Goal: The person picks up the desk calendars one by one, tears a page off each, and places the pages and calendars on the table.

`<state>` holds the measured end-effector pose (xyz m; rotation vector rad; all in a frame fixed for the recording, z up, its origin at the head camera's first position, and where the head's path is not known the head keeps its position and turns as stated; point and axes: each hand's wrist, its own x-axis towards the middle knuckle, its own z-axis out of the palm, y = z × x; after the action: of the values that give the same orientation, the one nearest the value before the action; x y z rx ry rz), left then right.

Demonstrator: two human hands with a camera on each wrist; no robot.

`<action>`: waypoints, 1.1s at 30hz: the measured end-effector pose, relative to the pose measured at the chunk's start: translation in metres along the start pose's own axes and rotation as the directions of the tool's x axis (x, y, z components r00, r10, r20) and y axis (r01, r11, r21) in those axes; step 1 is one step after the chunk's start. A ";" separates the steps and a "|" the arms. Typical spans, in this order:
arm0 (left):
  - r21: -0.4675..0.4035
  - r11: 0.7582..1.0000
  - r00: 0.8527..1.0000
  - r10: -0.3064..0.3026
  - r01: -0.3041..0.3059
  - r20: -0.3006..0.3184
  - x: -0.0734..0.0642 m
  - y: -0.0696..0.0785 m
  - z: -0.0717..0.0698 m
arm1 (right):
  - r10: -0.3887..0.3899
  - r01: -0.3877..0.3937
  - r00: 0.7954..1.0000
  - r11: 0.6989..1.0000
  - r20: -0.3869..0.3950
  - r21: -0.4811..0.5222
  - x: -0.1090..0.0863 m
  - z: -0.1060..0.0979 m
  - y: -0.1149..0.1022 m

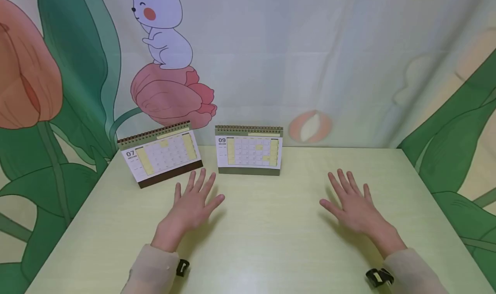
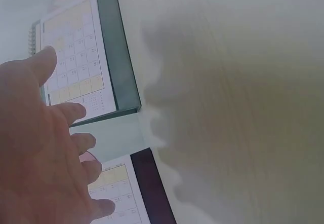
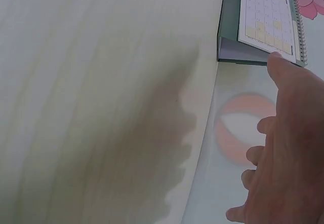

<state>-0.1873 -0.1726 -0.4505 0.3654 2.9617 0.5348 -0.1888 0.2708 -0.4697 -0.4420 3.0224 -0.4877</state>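
Just beyond the splayed, empty left hand (image 1: 190,210) stands a white, brown-based spiral calendar (image 1: 164,155), long side slanting; the right hand (image 1: 354,211), likewise splayed, is farther.

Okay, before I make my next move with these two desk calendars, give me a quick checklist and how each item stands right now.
1. Left hand free: ok; fingers spread, holding nothing.
2. Right hand free: ok; fingers spread, well apart from both calendars.
3. 09 calendar upright on the table: ok; its month page faces you.
4. 07 calendar lined up with the 09 one: not ok; it sits at a slant beside it.
5. Small print on the pages readable: cannot tell; too small in these views.
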 end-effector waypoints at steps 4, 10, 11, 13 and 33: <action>-0.028 1.000 1.000 0.013 -0.013 -0.005 0.004 -0.001 0.002 | 0.002 -0.002 1.000 0.999 0.022 0.037 0.003 0.000 0.000; -0.164 0.985 0.998 0.049 -0.053 -0.029 0.015 -0.007 0.002 | -0.019 0.018 1.000 0.997 0.004 0.078 0.009 -0.004 -0.003; -0.188 0.980 0.998 0.053 -0.058 -0.029 0.017 -0.008 0.002 | -0.032 0.033 0.999 0.996 -0.009 0.085 0.010 -0.004 -0.004; -0.236 0.970 0.998 0.056 -0.061 -0.030 0.021 -0.011 0.002 | -0.063 0.067 0.997 0.994 -0.041 0.089 0.013 -0.005 -0.006; -0.651 0.758 0.992 -0.101 0.029 -0.073 0.052 -0.024 0.002 | -0.142 0.160 0.976 0.981 -0.167 0.106 0.037 -0.007 -0.030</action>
<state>-0.2424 -0.1809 -0.4642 0.1544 2.6191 1.5446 -0.2164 0.2354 -0.4539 -0.6591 3.1011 -0.7428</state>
